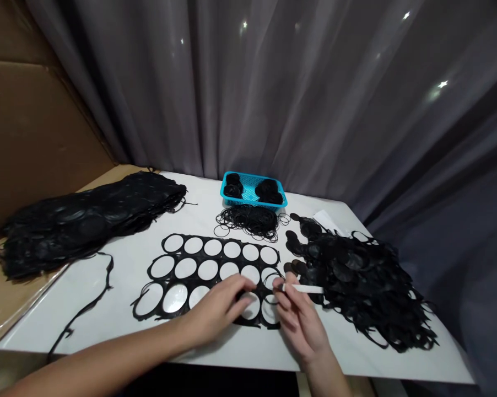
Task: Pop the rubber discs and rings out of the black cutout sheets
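Pinched between the right hand's [300, 320] thumb and fingers is a slim white tool [308, 288], a loop of thin black ring [274, 269] hanging at the fingertips; the left hand [215, 309] bends thumb and forefinger toward each other over the perforated black sheet [198, 257], and from my remote view I cannot tell whether they nip it; that sheet lies flat on the white tabletop [207, 204], on the camera side of the blue basket [252, 205] and mostly to its left, in three rows of round openings; I judge it light, limp and a little stretchy, with narrow webs between openings that could tear, so I would take hold where the webs meet, or press it flat there; the ring looks springy and easily tangled, best nipped lightly at its edge; right in front of the basket sits a mound of loose black rings [254, 220]; a heap of black scraps [368, 286] spreads to its right and nearer the camera, dark discs [293, 242] at that heap's edge; a thick pile of black sheets [91, 220] lies well left of the basket
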The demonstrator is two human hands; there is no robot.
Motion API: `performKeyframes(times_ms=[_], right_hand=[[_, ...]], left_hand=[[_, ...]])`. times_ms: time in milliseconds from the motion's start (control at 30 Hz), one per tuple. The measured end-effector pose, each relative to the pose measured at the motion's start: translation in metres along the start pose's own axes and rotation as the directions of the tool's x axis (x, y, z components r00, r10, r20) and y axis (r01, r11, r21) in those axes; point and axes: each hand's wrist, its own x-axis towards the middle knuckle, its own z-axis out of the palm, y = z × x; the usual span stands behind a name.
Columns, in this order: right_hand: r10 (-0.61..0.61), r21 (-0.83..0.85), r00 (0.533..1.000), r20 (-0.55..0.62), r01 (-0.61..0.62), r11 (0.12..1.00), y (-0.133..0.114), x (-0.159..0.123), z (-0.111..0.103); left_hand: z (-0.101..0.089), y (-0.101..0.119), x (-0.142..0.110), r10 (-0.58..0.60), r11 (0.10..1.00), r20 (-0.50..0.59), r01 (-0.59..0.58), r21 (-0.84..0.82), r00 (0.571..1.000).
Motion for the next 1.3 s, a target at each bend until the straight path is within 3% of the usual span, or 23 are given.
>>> performKeyframes(times_ms=[33,100,200,333,567,733,833,933,1000,1067,1100,1167,1300], right_hand=[[-0.053,-0.128,0.998,-0.03,0.048,0.991,-0.002,0.0,-0.001],[-0.113,-0.424,0.993,-0.017,0.095,0.901,0.0,-0.003,-0.003],[-0.103,-0.718,0.992,0.067,0.119,0.686,0.012,-0.01,-0.006],[-0.106,-0.851,0.979,0.175,0.205,0.484,0.029,-0.017,-0.009],[-0.092,-0.922,0.952,0.294,0.307,0.238,0.034,-0.016,-0.016],[-0.096,-0.921,0.926,0.365,0.375,0.111,0.036,-0.019,-0.017],[-0.086,-0.853,0.849,0.521,0.518,-0.061,0.043,-0.023,-0.02],[-0.018,-0.668,0.703,0.711,0.667,-0.33,0.038,-0.013,-0.025],[-0.067,-0.637,0.687,0.724,0.627,-0.449,0.02,0.006,-0.029],[-0.243,-0.753,0.753,0.612,0.461,-0.47,-0.005,0.03,-0.032],[-0.353,-0.821,0.771,0.531,0.366,-0.437,-0.018,0.041,-0.034],[-0.436,-0.912,0.811,0.39,0.274,-0.305,-0.037,0.058,-0.034],[-0.298,-0.964,0.917,0.264,0.264,-0.043,-0.035,0.064,-0.026]], left_hand=[[-0.001,-0.005,-0.012,0.083,0.973,0.036,-0.089,0.213,0.996],[-0.004,-0.017,-0.034,0.18,0.853,0.15,-0.23,0.469,0.972],[-0.003,-0.033,-0.057,0.17,0.746,0.194,-0.255,0.616,0.966],[0.0,-0.042,-0.065,0.157,0.662,0.222,-0.269,0.699,0.962],[0.0,-0.045,-0.067,0.192,0.361,0.289,-0.341,0.868,0.938],[0.002,-0.048,-0.067,0.226,0.285,0.285,-0.343,0.895,0.932],[0.003,-0.048,-0.067,0.237,0.269,0.287,-0.346,0.899,0.928],[0.005,-0.05,-0.068,0.214,0.22,0.299,-0.344,0.913,0.93],[0.006,-0.05,-0.069,0.22,0.205,0.295,-0.34,0.918,0.93],[0.006,-0.049,-0.07,0.241,0.216,0.285,-0.338,0.916,0.928],[0.006,-0.046,-0.07,0.249,0.225,0.282,-0.339,0.914,0.927],[0.004,-0.04,-0.068,0.239,0.241,0.296,-0.351,0.905,0.925],[-0.004,-0.023,-0.051,0.194,0.299,0.302,-0.349,0.888,0.933]])
